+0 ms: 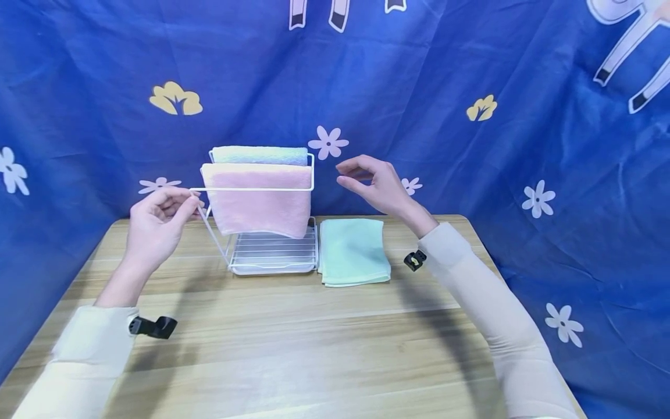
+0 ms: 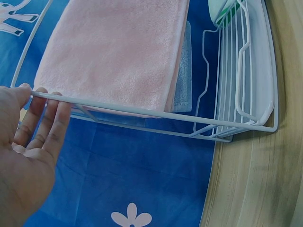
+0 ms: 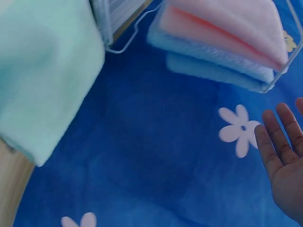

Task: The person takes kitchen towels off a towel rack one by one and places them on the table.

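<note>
1. While the wooden table (image 1: pixel 314 337) bears everything, the white rack (image 1: pixel 274 269) stands at its far edge, left of centre, rails running left to right.
2. Pink towel (image 1: pixel 256 209) hangs over a rail, light blue towel (image 1: pixel 259 155) behind it.
3. Key relation: green towel (image 1: pixel 355 251) lies folded flat on the table just beside the rack's right end, below and slightly left of the right hand (image 1: pixel 378 181), the nearer one; long axis seems front to back.
4. Right hand: raised, pointing left toward the rack but apart from it, fingers gently bent, thumb spread away, nothing held.
5. Left hand (image 1: pixel 157 224): pinches the rack's upper front-left corner, thumb against fingers.
</note>
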Available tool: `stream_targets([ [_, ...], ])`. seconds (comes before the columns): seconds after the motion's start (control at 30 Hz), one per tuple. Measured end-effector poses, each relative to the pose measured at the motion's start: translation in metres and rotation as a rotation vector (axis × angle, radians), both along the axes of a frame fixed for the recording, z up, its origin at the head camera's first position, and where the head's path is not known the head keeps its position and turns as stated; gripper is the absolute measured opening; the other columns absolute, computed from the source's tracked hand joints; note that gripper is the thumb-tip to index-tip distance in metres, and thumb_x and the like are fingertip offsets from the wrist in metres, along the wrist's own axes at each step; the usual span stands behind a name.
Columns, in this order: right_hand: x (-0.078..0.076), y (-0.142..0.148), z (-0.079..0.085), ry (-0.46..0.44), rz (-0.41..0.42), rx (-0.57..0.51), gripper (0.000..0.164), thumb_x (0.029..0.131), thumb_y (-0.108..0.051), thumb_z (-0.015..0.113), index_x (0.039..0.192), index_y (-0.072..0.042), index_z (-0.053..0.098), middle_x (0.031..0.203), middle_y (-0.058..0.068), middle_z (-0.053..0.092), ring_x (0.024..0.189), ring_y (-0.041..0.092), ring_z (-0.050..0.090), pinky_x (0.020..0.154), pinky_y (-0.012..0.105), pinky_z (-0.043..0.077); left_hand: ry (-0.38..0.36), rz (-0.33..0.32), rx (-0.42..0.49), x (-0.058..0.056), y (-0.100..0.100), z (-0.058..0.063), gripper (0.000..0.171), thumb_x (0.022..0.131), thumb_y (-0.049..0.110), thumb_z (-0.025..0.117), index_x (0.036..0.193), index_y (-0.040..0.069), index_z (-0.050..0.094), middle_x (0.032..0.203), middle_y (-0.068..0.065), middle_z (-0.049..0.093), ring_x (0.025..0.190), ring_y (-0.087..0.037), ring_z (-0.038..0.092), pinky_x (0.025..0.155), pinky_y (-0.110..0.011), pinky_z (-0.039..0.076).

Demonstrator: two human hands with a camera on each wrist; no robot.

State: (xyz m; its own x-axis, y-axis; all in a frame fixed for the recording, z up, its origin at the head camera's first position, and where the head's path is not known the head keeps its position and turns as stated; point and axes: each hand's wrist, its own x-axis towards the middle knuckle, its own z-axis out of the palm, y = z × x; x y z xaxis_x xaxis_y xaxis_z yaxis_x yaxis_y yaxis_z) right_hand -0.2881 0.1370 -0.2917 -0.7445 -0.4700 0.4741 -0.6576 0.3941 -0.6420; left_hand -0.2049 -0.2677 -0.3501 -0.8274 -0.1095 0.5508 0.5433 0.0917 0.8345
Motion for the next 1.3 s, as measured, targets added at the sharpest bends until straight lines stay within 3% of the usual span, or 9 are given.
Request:
stream_targets([
  [0.33, 0.008, -0.023, 0.017, 0.029, 0.032, -0.001, 0.029, 0.101, -0.020, 0.074, 0.127, -0.007, 0.073, 0.125, 0.009, 0.076, 0.112, 0.019, 0.072, 0.104, 0.026, 0.062, 0.013, -0.017, 0.011, 0.000, 0.000, -0.001, 0.013, 0.098, -0.008, 0.066, 0.105, 0.001, 0.073, 0.091, 0.008, 0.078, 0.078, -0.001, 0.075, 0.073, -0.011, 0.064],
  [0.53, 0.008, -0.036, 0.021, 0.027, 0.071, -0.035, 0.030, 0.101, -0.016, 0.073, 0.127, -0.002, 0.072, 0.125, 0.015, 0.075, 0.114, 0.026, 0.071, 0.107, 0.040, 0.062, 0.019, -0.040, 0.042, -0.001, 0.000, -0.001, 0.014, 0.098, -0.010, 0.065, 0.104, 0.000, 0.072, 0.092, 0.006, 0.079, 0.079, -0.002, 0.075, 0.073, -0.012, 0.065],
  [0.63, 0.007, -0.043, 0.022, 0.030, 0.085, -0.036, 0.031, 0.101, -0.017, 0.073, 0.127, 0.000, 0.071, 0.127, 0.017, 0.074, 0.115, 0.027, 0.071, 0.108, 0.041, 0.062, 0.014, -0.031, 0.034, -0.001, 0.000, -0.002, 0.013, 0.098, -0.009, 0.066, 0.105, -0.001, 0.072, 0.093, 0.006, 0.078, 0.079, -0.002, 0.075, 0.073, -0.012, 0.065],
  [1.03, -0.001, -0.071, 0.024, 0.069, 0.142, 0.024, 0.030, 0.101, -0.018, 0.073, 0.126, -0.001, 0.073, 0.120, 0.012, 0.074, 0.111, 0.018, 0.070, 0.104, 0.026, 0.062, 0.007, -0.041, 0.035, -0.001, 0.000, -0.002, 0.013, 0.098, -0.009, 0.066, 0.106, -0.002, 0.072, 0.094, 0.006, 0.078, 0.080, -0.003, 0.075, 0.073, -0.012, 0.065],
  [1.3, -0.007, -0.084, 0.023, 0.144, 0.135, 0.101, 0.029, 0.100, -0.019, 0.074, 0.124, -0.003, 0.075, 0.115, 0.009, 0.076, 0.104, 0.015, 0.066, 0.093, 0.017, 0.057, 0.014, -0.062, 0.058, 0.000, -0.001, -0.002, 0.013, 0.097, -0.010, 0.065, 0.105, -0.001, 0.072, 0.095, 0.004, 0.079, 0.080, -0.004, 0.075, 0.073, -0.013, 0.065],
])
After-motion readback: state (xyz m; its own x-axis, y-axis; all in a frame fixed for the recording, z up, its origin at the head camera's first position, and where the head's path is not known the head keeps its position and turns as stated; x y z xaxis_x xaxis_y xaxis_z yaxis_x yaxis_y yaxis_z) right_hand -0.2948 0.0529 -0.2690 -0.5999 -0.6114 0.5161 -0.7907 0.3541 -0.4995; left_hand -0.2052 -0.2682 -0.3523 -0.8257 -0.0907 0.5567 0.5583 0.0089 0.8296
